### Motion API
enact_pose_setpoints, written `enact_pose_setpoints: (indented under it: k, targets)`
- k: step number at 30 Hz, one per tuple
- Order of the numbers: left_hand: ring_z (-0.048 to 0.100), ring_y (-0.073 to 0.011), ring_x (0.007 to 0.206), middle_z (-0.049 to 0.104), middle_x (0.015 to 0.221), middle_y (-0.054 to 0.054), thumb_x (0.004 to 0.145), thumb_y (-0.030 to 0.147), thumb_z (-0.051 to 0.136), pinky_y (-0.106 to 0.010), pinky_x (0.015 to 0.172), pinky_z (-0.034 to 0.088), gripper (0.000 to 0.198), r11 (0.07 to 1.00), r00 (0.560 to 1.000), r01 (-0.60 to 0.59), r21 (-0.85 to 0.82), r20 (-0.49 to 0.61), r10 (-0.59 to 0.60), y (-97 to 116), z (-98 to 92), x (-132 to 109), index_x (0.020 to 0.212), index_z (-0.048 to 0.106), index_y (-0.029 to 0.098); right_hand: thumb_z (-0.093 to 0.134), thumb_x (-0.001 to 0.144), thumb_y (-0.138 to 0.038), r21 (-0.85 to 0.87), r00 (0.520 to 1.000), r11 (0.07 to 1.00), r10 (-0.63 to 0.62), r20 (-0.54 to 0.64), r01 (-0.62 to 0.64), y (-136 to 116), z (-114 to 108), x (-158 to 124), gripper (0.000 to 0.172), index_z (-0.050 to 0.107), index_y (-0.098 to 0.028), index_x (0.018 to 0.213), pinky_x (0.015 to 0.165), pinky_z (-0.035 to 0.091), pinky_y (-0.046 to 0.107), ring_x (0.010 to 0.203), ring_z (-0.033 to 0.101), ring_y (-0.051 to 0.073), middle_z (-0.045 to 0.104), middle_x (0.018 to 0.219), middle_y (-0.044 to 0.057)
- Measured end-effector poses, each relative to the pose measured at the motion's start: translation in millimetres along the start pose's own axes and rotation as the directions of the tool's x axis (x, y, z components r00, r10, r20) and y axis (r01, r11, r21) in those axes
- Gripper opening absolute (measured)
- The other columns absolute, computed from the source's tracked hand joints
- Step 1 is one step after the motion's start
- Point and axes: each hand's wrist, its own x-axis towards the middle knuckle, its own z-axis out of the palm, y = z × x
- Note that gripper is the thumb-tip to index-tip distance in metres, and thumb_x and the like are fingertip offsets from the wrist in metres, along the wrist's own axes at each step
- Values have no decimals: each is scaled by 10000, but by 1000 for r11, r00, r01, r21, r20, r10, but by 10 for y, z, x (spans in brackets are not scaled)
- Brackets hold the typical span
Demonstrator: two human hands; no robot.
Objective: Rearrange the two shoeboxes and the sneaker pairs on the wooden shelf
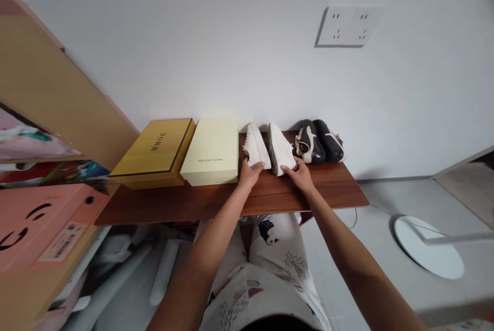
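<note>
Printed clothing [262,290] nearest, left hand [250,174] and right hand [299,174] on white sneakers [280,148]

Each hand rests on one sneaker, curling its fingers [259,165] over the toe, the two hands close but apart. The sneakers stand side by side on a wooden shelf [328,181], between a pale yellow shoebox [210,153] and black-and-white shoes [318,141].

Left hand [250,175] on white sneaker [256,145], right hand [301,175] on second sneaker [279,149].
</note>
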Motion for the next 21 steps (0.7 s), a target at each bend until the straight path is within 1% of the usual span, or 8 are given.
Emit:
enact_pose_setpoints:
  k: [2, 5, 8, 10, 12, 15, 18, 21]
  targets:
    - [604, -307, 1162, 697, 1069, -136, 575, 193, 891, -441, 1069, 396, 498, 994, 999, -29, 105, 21, 27, -22, 22, 51, 992, 620, 162, 811, 535, -597, 26, 997, 999, 16, 81, -18, -47, -14, 66, 730, 624, -147, 1078, 858, 514, 409, 866, 631, 231, 709, 937, 78]
    - [642, -290, 1041, 700, 987, -104, 589, 234, 888, -435, 1010, 444, 475, 971, 997, -81, 227, 35, 75, -11, 28, 73, 963, 602, 176, 828, 489, -605, 83, 987, 996, 18, 161, -31, -122, -21, 134, 651, 592, -170, 912, 711, 512, 357, 687, 574, 174, 658, 743, 14]
    - [645, -275, 1017, 690, 1018, -107, 645, 265, 858, -406, 958, 476, 474, 913, 992, -114, 391, 92, 85, 98, 20, 70, 1009, 569, 172, 845, 475, -596, 111, 973, 994, -21, 231, -4, -204, -25, 175, 640, 556, -185, 871, 668, 499, 332, 660, 553, 156, 632, 723, -6]
    - [640, -270, 1033, 678, 1069, -117, 692, 285, 827, -383, 936, 485, 479, 829, 985, -157, 537, 146, 92, 220, 20, 60, 1059, 545, 163, 850, 488, -590, 77, 963, 996, -54, 264, 35, -262, -50, 195, 636, 559, -182, 880, 665, 499, 330, 668, 559, 161, 633, 740, -2]
    - [627, -275, 1070, 659, 1125, -132, 722, 304, 803, -368, 930, 483, 486, 707, 974, -217, 673, 198, 111, 345, 35, 42, 1093, 527, 157, 841, 514, -597, -17, 959, 994, -98, 267, 106, -322, -94, 209, 623, 575, -176, 888, 680, 504, 336, 693, 575, 177, 642, 763, 11]
    - [602, -293, 1134, 625, 1197, -159, 752, 318, 779, -364, 941, 469, 493, 480, 946, -322, 816, 295, 134, 474, 90, 3, 1125, 504, 151, 812, 581, -604, -293, 953, 931, -140, 269, 219, -424, -154, 224, 590, 604, -174, 927, 717, 504, 337, 757, 611, 210, 663, 806, 28]
    - [574, -317, 1196, 610, 1226, -183, 784, 305, 749, -385, 973, 444, 489, 227, 908, -418, 880, 401, 119, 523, 168, -39, 1161, 481, 144, 795, 662, -561, -598, 946, 751, -113, 304, 281, -546, -151, 239, 583, 609, -174, 1056, 742, 486, 323, 837, 653, 246, 692, 866, 62]
    - [561, -338, 1218, 615, 1216, -205, 805, 276, 725, -417, 1000, 417, 477, -12, 863, -501, 866, 500, 69, 551, 232, -70, 1178, 470, 124, 774, 727, -509, -748, 922, 558, -87, 378, 359, -661, -84, 260, 584, 584, -177, 1167, 782, 467, 313, 945, 673, 276, 716, 985, 111]
